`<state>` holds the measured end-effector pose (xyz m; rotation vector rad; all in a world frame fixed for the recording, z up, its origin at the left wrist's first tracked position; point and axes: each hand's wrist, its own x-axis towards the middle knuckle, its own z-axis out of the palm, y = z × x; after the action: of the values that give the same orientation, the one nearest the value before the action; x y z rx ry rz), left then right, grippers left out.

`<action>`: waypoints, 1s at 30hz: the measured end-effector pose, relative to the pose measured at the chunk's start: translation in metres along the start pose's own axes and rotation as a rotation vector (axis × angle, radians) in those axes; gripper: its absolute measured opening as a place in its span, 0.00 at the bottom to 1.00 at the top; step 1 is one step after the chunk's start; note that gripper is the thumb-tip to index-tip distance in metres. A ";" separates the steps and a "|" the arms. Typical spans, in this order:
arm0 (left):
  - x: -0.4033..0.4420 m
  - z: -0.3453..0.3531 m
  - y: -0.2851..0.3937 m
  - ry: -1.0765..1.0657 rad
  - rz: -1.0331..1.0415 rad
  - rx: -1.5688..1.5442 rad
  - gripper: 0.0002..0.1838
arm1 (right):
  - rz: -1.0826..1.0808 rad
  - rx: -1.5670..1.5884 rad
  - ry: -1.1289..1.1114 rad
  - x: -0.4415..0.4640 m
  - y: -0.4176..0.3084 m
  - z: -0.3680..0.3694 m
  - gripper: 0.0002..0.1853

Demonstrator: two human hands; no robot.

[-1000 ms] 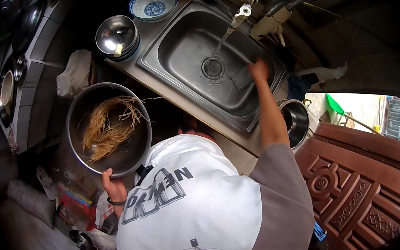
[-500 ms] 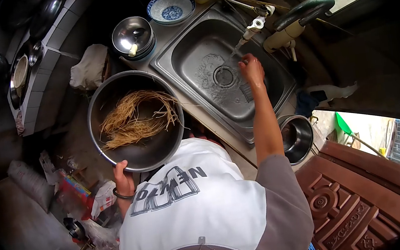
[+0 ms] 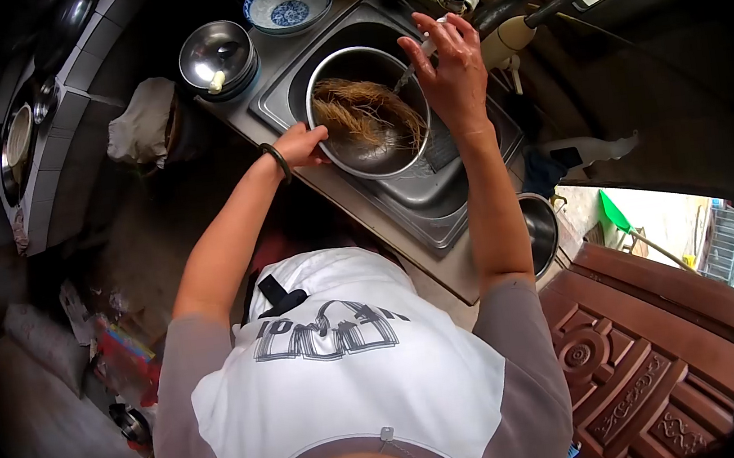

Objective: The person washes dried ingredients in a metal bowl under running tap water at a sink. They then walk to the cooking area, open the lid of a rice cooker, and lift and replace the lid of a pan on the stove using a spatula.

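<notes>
A round metal pot [image 3: 378,163] is in the sink [image 3: 449,191], with a clump of thin, brown, root-like strands [image 3: 367,107] inside. My left hand [image 3: 301,144] grips the pot's left rim, thumb over the edge. Wet and raised at the faucet, my right hand [image 3: 455,65] has its fingers apart and partly covers the white tap. Water runs from there into the pot. I see nothing held in the right hand.
Stacked metal bowls [image 3: 217,58] and a blue-and-white bowl [image 3: 288,4] stand at the counter's back left. Another metal pot [image 3: 539,232] sits right of the sink. A carved brown door [image 3: 661,349] is at the lower right, a cloth-covered object [image 3: 143,126] at the left.
The pot with the strands has moved from beside my body into the sink, carried by my left hand. My right hand has risen from the basin to the faucet, its fingers now spread.
</notes>
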<state>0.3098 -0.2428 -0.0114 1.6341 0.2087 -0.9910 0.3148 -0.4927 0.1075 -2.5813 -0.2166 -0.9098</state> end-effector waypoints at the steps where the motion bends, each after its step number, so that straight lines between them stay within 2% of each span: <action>1: 0.027 0.001 -0.002 -0.012 -0.064 0.003 0.15 | 0.011 0.015 0.003 0.001 0.000 0.000 0.16; 3: 0.049 0.012 0.008 0.027 -0.117 0.084 0.14 | 0.035 0.051 -0.008 0.001 0.003 0.003 0.12; 6: 0.112 0.004 -0.007 -0.041 -0.208 0.154 0.13 | 0.056 0.103 -0.003 0.002 0.016 0.007 0.07; 7: 0.120 0.007 -0.005 0.007 -0.258 0.164 0.13 | 0.051 0.121 0.020 0.002 0.015 0.009 0.06; 9: 0.129 0.014 0.002 0.029 -0.247 0.140 0.14 | 0.063 0.146 0.037 0.003 0.016 0.009 0.06; 11: 0.151 0.012 -0.008 -0.053 -0.241 0.165 0.15 | 0.097 0.169 0.022 0.004 0.011 0.007 0.08; 14: 0.186 0.003 -0.013 -0.159 -0.265 0.301 0.16 | 0.134 0.206 0.155 0.007 -0.003 0.004 0.10; 15: 0.196 0.003 -0.018 -0.195 -0.282 0.364 0.16 | 0.245 0.247 0.211 0.001 -0.007 0.003 0.10; 16: 0.206 0.006 -0.034 -0.114 -0.303 0.193 0.16 | 0.358 0.287 0.267 -0.009 -0.009 0.004 0.11; 17: 0.218 0.005 -0.047 -0.082 -0.321 0.225 0.16 | 0.467 0.326 0.325 -0.019 -0.008 0.007 0.11; 19: 0.230 0.002 -0.065 -0.011 -0.360 0.284 0.16 | 0.626 0.242 0.166 -0.043 0.000 0.021 0.11; 21: 0.235 -0.002 -0.067 -0.035 -0.390 0.371 0.17 | 0.764 0.214 -0.052 -0.080 0.016 0.050 0.12; 23: 0.222 -0.003 -0.054 -0.030 -0.375 0.405 0.19 | 0.818 0.150 -0.262 -0.109 0.024 0.077 0.18; 24: 0.220 -0.003 -0.052 0.023 -0.366 0.392 0.25 | 0.817 0.120 -0.316 -0.122 0.029 0.091 0.19; 27: 0.211 -0.004 -0.042 0.040 -0.313 0.461 0.31 | 0.807 0.078 -0.423 -0.155 0.039 0.124 0.23; 28: 0.199 -0.006 -0.027 0.004 -0.327 0.514 0.36 | 0.805 0.072 -0.447 -0.163 0.041 0.132 0.24; 30: 0.202 -0.007 -0.035 0.047 -0.259 0.558 0.37 | 0.816 0.017 -0.493 -0.175 0.046 0.148 0.27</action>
<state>0.4185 -0.2978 -0.1758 2.1783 0.1885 -1.2861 0.2756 -0.4760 -0.1219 -2.4657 0.6506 0.0215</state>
